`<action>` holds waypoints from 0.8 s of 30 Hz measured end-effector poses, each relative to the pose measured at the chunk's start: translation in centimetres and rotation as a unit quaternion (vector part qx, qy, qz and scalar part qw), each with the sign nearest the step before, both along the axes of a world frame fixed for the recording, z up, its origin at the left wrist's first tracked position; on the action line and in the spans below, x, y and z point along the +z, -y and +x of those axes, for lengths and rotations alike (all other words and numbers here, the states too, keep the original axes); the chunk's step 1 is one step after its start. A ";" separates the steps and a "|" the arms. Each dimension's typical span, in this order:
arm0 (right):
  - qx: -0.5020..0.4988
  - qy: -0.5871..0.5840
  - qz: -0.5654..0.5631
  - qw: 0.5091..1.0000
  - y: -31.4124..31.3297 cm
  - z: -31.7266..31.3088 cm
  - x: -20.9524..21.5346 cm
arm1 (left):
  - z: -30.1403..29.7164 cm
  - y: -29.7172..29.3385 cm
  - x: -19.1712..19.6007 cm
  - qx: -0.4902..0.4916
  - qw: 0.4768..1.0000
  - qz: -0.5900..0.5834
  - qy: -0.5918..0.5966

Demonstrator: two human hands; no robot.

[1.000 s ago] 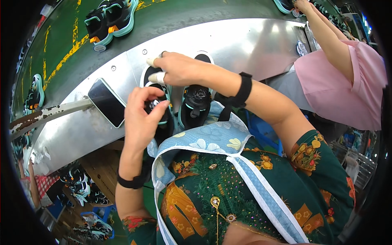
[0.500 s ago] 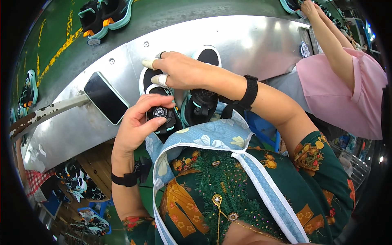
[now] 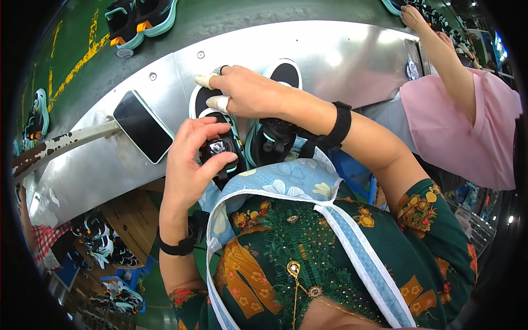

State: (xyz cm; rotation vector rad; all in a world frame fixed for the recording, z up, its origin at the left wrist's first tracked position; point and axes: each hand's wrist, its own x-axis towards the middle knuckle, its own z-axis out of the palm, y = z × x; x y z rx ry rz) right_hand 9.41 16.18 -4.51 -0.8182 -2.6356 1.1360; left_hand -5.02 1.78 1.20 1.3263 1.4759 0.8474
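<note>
Two black shoes with teal trim lie side by side on a curved steel bench (image 3: 341, 60), toes pointing away from me. My left hand (image 3: 190, 162) grips the round dial fastener on top of the left shoe (image 3: 217, 148), thumb and fingers pinched around it. My right hand (image 3: 247, 91), with taped fingertips, presses down on the toe end of that same shoe. The right shoe (image 3: 278, 132) lies just beside it, partly under my right forearm, its own dial showing.
A dark phone (image 3: 143, 132) lies flat on the bench to the left. More teal-soled shoes (image 3: 137, 19) ride a green conveyor beyond. A person in pink (image 3: 467, 126) works at the right. Several shoes (image 3: 102, 250) sit in bins below left.
My left hand has shifted on the left shoe's dial, its fingers turning around it. My right hand stays pressed on the toe. The view has tilted slightly.
</note>
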 end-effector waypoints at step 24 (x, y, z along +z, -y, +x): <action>0.001 -0.011 0.026 1.000 1.9 -0.6 -0.4 | -0.6 2.1 -1.0 0.041 0.994 0.088 -0.048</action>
